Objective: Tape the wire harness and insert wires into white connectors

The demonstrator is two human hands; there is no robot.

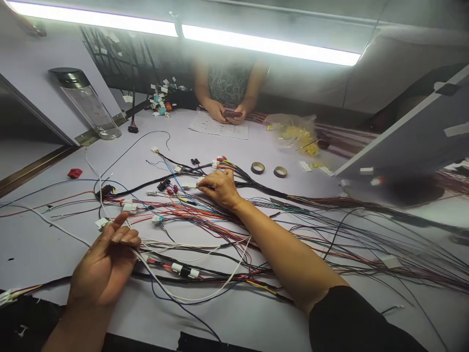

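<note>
A wire harness [205,205] of red, black, white and blue wires with white connectors spreads across the white table [36,244]. My right hand [220,188] reaches forward, fingers pinched on wires near a black taped bundle [256,185]. My left hand [106,261] is nearer me at the left, fingers curled over a thin white wire [161,288] that loops across the front. A white connector [101,224] lies just beyond its fingertips.
Across the table a person's hands [227,112] hold a phone over a paper sheet [220,128]. Two tape rolls [269,169], a bag of yellow parts [293,132], a clear bottle [91,107] and a red piece [74,172] also stand on the table. A grey board [410,142] leans at right.
</note>
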